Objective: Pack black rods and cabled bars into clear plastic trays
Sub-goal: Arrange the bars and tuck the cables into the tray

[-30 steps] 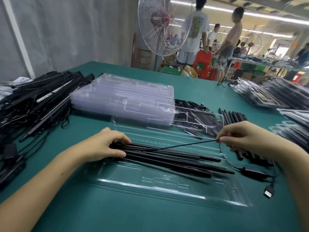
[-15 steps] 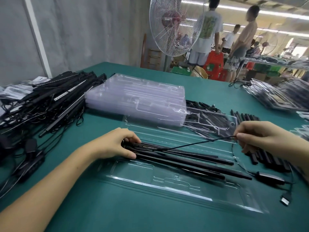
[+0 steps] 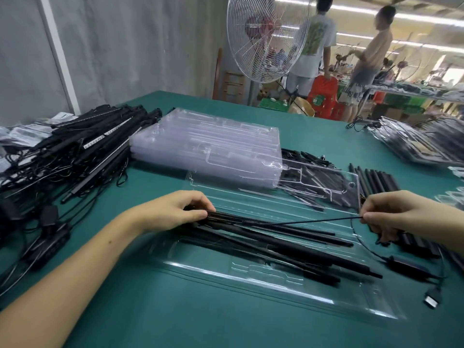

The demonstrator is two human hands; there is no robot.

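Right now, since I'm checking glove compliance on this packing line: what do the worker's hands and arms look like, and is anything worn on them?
Both are bare. The left hand and the right hand wear no gloves, and no rings show. The left forearm and the right forearm are uncovered to the frame edge, with no sleeve, watch or wristband in view.

Light: even, diffuse, moderately bright. Long ceiling strip lights (image 3: 426,19) in the far hall are blown out to white. Shadows on the teal cloth-covered counter (image 3: 175,322) are faint and soft-edged. White glare streak along the near rim of the clear plastic tray (image 3: 251,282). Wide-angle bending at the edges: the pale upright wall strip (image 3: 59,61) leans. Loose black rods (image 3: 414,244) at right are smeared; background soft.
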